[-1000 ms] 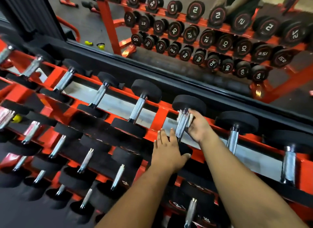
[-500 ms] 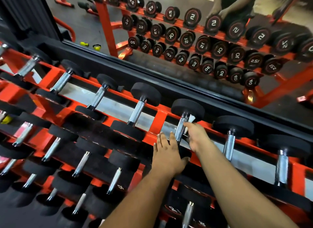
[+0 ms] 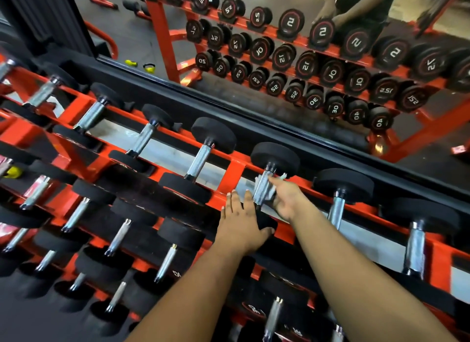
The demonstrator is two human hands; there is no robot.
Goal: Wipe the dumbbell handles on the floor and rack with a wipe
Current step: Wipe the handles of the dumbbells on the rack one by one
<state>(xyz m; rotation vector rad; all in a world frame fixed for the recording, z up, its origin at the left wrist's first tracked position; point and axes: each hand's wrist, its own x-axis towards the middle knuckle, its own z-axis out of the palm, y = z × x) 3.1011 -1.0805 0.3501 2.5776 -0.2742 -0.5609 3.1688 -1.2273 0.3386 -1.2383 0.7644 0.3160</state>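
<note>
- Since a second ago: right hand (image 3: 286, 198) has slid on the handle (image 3: 263, 190) and loosened; before, its fingers wrapped the bar high up near the far head, now they lie lower along the bar's right side with the wipe (image 3: 279, 177) trailing out at the top. Left hand (image 3: 241, 222) hasn't moved off the near head.
- Head view, hands: right hand has the wipe under its fingers against the handle, fingers only lightly curved, not clamped. Whether the thumb goes under the bar I cannot tell. Left hand lies on the near head (image 3: 264, 223), fingers mostly straight, thumb hooked round its edge, bracing it.
- Head view, the thing: dumbbell sits on the top tier of the rack (image 3: 230, 171), handle running away from the camera between the two black heads. Far head (image 3: 276, 157) lies at the back rail, just under the mirror (image 3: 279, 62).
- Handling, my read: dumbbell is heavy and rigid, can roll in its cradle, so steadying the head makes sense. No need to lift it.
- Handle is knurled steel: grippy, will snag and drag a thin wipe.
- Wipe is light, limp, likely to bunch or tear. Best folded round the bar and pinched on both sides, then run along and twisted.
- Neighbouring handles left and right sit well apart, so there is room for the hand.
</note>
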